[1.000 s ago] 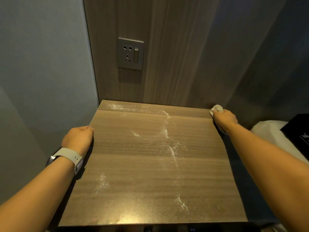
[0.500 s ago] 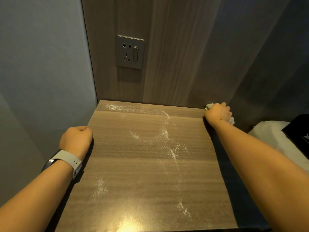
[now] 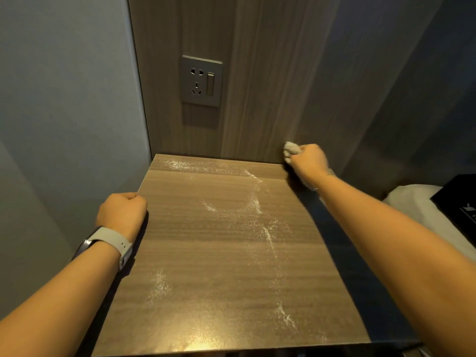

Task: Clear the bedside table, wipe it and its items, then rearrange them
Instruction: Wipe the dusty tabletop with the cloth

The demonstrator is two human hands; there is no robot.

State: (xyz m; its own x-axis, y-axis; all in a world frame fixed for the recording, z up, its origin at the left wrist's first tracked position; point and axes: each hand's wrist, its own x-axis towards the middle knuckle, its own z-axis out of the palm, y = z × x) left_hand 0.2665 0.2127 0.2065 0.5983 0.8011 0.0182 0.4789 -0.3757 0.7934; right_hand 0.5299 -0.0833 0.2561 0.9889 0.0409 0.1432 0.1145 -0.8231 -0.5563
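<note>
1. the counter (image 3: 224, 253), a wood-grain bedside top, sat against a wood-panelled wall; white dusty streaks ran across its surface from the far left edge towards the near right corner.
2. the right hand (image 3: 307, 161) was at the far right corner of the counter, fingers curled round a small pale cloth (image 3: 290, 148); a wad of it stuck out past the knuckles, close against the wall panel.
3. the left hand (image 3: 121, 215) was clenched into a fist at the counter's left edge, touching the edge; whether it grasped the edge could not be told.
4. a watch (image 3: 113, 244) with a pale strap sat on the left wrist.
5. a grey socket plate (image 3: 201, 81) with a switch was mounted on the panel above the counter.
6. a white pillow (image 3: 412, 204) and a black box (image 3: 461, 202) lay to the right, partly cut off by the frame edge.
</note>
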